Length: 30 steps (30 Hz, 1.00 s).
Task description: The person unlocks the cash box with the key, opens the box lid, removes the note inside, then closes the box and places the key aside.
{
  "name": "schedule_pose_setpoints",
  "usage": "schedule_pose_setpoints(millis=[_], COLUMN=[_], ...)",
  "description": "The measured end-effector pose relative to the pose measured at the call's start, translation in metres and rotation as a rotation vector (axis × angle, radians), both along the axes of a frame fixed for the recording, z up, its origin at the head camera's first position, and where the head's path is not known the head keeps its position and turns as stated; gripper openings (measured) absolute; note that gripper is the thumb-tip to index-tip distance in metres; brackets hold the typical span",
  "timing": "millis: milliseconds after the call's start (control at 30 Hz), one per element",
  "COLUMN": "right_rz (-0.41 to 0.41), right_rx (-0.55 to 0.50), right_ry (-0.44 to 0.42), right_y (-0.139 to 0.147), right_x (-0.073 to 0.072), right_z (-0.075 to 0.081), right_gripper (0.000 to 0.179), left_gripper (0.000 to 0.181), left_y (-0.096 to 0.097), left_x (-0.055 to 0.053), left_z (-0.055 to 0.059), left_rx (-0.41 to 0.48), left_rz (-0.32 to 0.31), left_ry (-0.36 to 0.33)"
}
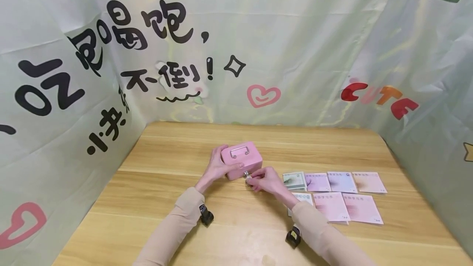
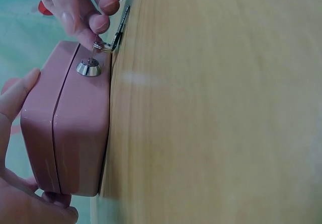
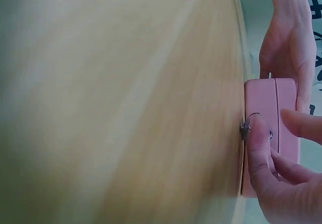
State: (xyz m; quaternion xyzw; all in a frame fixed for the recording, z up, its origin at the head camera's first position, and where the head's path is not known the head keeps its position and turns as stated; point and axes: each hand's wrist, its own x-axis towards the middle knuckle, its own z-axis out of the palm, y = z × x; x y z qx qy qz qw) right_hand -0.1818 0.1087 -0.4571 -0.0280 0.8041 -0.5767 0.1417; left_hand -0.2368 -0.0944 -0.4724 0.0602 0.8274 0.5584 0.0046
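Observation:
A small pink cash box (image 1: 253,158) stands on the wooden table, lid closed, with a metal carry handle (image 1: 240,152) on top. My left hand (image 1: 219,165) holds it from the left, thumb over the lid and fingers at the far side. At the front, a key (image 2: 94,52) stands in the round silver lock (image 2: 89,69). My right hand (image 1: 269,181) pinches this key at the lock. From the key hangs a ring with a second key (image 2: 119,33), dangling beside the box front. Fingers partly cover the lock in the right wrist view.
Right of the box lie two rows of play banknotes, among them a green note (image 1: 294,180), a purple note (image 1: 318,182), a blue note (image 1: 341,181) and a pink note (image 1: 330,207). The right forearm passes over the nearest ones. Printed curtains (image 1: 314,52) border the table.

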Motion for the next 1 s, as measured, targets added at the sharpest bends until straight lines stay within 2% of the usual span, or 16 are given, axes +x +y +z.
schedule_pose_setpoints(millis=[233, 400, 467, 667, 767, 833, 1000], right_rz=[-0.034, -0.069, -0.076, -0.049, -0.011, 0.002, 0.002], right_rx=[0.121, 0.164, 0.203, 0.415, 0.456, 0.471, 0.479], right_ry=[0.023, 0.06, 0.106, 0.354, 0.438, 0.47, 0.483], right_y=[-0.006, -0.009, -0.01, -0.011, -0.01, -0.01, -0.009], right_x=[-0.004, -0.006, -0.007, -0.008, -0.009, -0.009, -0.009], right_z=[-0.002, -0.004, -0.006, -0.011, -0.015, -0.016, -0.018], right_gripper=[0.015, 0.006, 0.007, 0.014, 0.016, 0.017, 0.02], left_gripper=[0.095, 0.095, 0.095, 0.095, 0.095, 0.094, 0.094], left_y=[0.0, 0.0, 0.0, 0.0, 0.0, 0.0, 0.0], left_x=[0.001, 0.002, 0.001, -0.001, -0.001, 0.0, 0.0], left_z=[0.001, 0.002, 0.002, 0.001, 0.001, 0.001, 0.002], left_rx=[-0.016, -0.023, -0.018, -0.009, -0.009, -0.014, -0.017], left_rz=[0.002, 0.003, 0.003, 0.005, 0.007, 0.01, 0.012], left_ry=[-0.006, -0.002, -0.01, -0.02, -0.012, -0.006, -0.009])
